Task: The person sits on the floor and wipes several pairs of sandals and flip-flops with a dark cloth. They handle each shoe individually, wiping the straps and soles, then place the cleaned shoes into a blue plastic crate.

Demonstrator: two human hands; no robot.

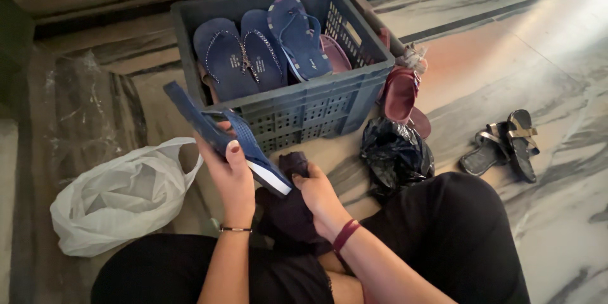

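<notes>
The fingers of the left hand point(233, 174) wrap the middle of a blue flip-flop point(223, 134), thumb on top, holding it tilted above the floor, just in front of the crate. The right hand point(320, 195) is closed on a dark cloth point(290, 206), bunched against the sandal's near end. The flip-flop looks light, a foam sole that would bend a little and not slip; gripped mid-sole as it is here seems the steadiest hold. The cloth is limp and soft.

Just beyond, a grey plastic crate point(316, 111) holds 3 blue flip-flops point(263, 47) standing on end, with a maroon one behind. A maroon sandal point(401, 96) leans on its right side, by a black bag point(396, 155). A white plastic bag point(117, 197) lies left; 2 strapped sandals point(503, 145) sit far right.
</notes>
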